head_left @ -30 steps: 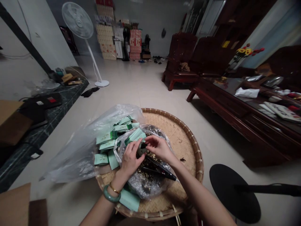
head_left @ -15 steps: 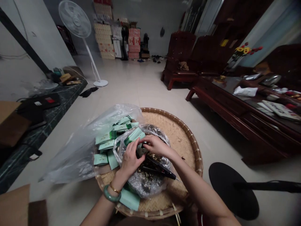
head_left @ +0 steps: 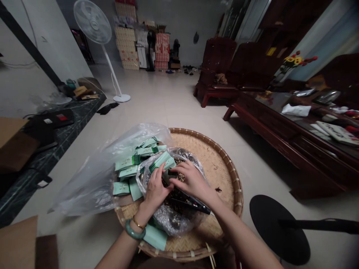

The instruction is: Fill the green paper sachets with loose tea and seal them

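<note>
My left hand (head_left: 156,188) is closed on a small green packet (head_left: 167,175), mostly covered by the fingers. Against the packet's right side is my right hand (head_left: 190,178), fingers curved and thumb tucked below, gripping its edge. Both hands are over a clear plastic bag (head_left: 175,224) of dark and pale dried bits, perhaps tea leaves. A black tool with a long handle (head_left: 200,206) lies in the bag under my right wrist. A stack of flat green packets (head_left: 162,161) rests on the bag's far side. Several fuller green packets (head_left: 127,163) lie to the left.
A round woven bamboo tray (head_left: 238,183) carries everything. A large clear plastic sheet or bag (head_left: 89,183) spreads off its left side. Another green packet (head_left: 155,237) lies near the front rim. A black round stand base (head_left: 276,224) is at right, a wooden table (head_left: 269,130) beyond.
My right hand has turned and shifted slightly right, its fingers and thumb now more spread beside the packet. My left hand keeps its hold. The view has shifted a little.
</note>
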`<state>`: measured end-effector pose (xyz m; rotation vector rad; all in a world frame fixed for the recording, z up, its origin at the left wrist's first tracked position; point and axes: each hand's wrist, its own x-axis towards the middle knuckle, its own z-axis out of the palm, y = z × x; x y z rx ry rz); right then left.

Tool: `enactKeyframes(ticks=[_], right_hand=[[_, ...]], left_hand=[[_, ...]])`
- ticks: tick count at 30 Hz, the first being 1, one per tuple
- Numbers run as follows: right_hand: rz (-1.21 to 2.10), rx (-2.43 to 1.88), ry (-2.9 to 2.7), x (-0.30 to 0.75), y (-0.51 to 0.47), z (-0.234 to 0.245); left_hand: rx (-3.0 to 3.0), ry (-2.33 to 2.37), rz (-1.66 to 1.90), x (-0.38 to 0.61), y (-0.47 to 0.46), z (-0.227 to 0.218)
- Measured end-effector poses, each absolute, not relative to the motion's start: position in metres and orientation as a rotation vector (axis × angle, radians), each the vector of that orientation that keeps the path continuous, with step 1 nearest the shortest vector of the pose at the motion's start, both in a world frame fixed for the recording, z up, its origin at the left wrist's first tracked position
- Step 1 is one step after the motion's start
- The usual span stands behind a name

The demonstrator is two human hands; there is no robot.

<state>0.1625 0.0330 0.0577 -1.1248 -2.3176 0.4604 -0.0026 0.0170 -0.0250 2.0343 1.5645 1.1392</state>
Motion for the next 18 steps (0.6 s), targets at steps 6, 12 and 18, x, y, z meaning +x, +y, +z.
enactKeyframes(ticks=[6, 12, 18], right_hand=[[0.253, -1.237, -2.335, 0.155, 0.027, 0.032], [0.524, -1.053, -2.095, 0.164, 0.037, 0.043], [0.442, -1.013, -2.175, 0.160, 0.040, 0.041]], left_hand=[[2.056, 1.587, 1.114, -0.001, 0.017, -0.023], [2.110, 1.610, 1.048, -0.002, 0.017, -0.020], [2.126, 1.588, 1.085, -0.002, 0.017, -0.021]])
